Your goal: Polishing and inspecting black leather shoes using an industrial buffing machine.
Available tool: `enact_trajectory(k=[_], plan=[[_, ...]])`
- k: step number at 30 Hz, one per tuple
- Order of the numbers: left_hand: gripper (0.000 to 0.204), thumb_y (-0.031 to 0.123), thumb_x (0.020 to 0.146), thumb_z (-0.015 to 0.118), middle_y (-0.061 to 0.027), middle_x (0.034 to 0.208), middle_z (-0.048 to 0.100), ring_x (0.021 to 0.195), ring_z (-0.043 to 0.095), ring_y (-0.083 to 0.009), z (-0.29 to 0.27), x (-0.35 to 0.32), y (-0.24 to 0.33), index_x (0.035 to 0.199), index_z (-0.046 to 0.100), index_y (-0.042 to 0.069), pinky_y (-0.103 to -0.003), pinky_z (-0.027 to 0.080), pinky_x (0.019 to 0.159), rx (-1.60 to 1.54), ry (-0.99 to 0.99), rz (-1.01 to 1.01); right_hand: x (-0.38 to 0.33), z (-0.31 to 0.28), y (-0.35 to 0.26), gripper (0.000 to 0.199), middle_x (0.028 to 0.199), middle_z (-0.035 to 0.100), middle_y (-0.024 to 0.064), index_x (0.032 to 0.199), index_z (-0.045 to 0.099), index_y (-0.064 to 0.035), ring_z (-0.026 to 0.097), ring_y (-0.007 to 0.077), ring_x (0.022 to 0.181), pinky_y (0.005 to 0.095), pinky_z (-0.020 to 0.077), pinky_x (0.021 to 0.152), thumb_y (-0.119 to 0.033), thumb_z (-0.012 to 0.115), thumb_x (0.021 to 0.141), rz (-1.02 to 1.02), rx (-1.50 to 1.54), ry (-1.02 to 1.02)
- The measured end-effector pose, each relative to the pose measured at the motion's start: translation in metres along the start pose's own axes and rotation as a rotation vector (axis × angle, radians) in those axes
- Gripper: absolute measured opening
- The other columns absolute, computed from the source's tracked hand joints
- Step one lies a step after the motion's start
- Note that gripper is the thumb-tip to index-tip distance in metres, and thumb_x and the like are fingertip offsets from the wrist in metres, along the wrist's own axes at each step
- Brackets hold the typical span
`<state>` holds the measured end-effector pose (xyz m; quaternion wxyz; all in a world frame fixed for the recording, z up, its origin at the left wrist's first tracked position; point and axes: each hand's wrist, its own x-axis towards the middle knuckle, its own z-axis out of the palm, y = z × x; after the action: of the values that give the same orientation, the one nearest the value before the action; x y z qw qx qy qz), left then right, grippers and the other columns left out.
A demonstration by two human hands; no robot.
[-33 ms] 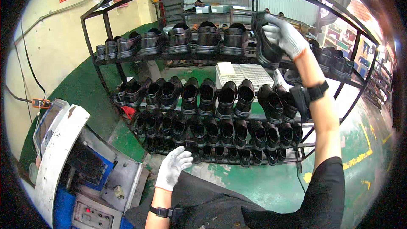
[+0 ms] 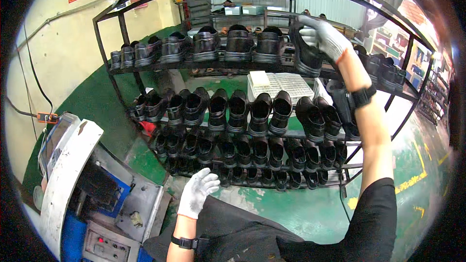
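A gloved left hand (image 2: 199, 191) hung empty, fingers loosely curled, beside a white-shelled machine (image 2: 70, 170); ahead, the gloved right hand (image 2: 326, 41) gripped a black shoe (image 2: 307, 62) at the top shelf of a metal rack (image 2: 102, 43). A loose one-handed hold could have dropped it or knocked the shoe row (image 2: 238, 43) leftward of that hand, where rack bars hemmed the reach and boxes (image 2: 252, 10) stood beyond.
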<state>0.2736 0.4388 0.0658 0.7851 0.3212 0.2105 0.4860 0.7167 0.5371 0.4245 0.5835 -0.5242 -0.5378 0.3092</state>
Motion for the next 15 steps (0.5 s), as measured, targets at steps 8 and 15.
enact_trajectory(k=[8, 15], plan=[[0.042, 0.036, 0.100, 0.047, -0.0175, 0.109, 0.064, 0.096, 0.064, -0.0308, -0.037, -0.032, -0.006, 0.125, 0.052, 0.002, -0.041, 0.054, 0.083, -0.126, 0.164, 0.055, -0.006, -0.012, -0.003, 0.056, 0.114, 0.065, 0.0205, 0.120, 0.062, -0.0044, 0.061, 0.0350, 0.110, 0.0382, 0.0450, 0.096, -0.050, 0.052, 0.089, -0.461, -0.975, 0.497], [0.042, 0.036, 0.101, 0.045, -0.0149, 0.105, 0.065, 0.093, 0.065, -0.0285, -0.053, -0.031, -0.020, 0.125, 0.053, 0.003, -0.041, 0.053, 0.083, -0.219, 0.216, 0.034, -0.070, -0.065, 0.031, 0.044, 0.096, 0.068, 0.0231, 0.099, 0.066, -0.0004, 0.066, 0.0365, 0.093, 0.0429, 0.0502, 0.083, -0.039, 0.071, 0.078, -0.202, -1.658, 0.365]])
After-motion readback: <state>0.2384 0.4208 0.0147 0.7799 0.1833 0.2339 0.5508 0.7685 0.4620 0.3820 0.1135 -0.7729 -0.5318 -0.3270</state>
